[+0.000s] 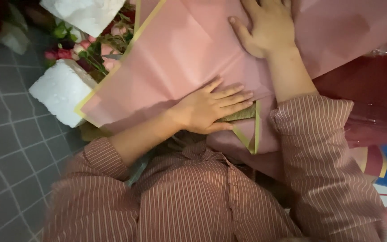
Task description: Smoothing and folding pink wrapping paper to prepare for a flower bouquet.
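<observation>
Both hands lie spread flat on pink wrapping paper (180,49): left hand (211,110); right hand (267,27), fingertips cut off.

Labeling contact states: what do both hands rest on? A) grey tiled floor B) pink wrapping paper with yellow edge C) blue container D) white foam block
B: the left hand lies flat, fingers spread, on the pink wrapping paper, and the right hand presses the same sheet farther up; the white foam block lies apart at the left.
</observation>
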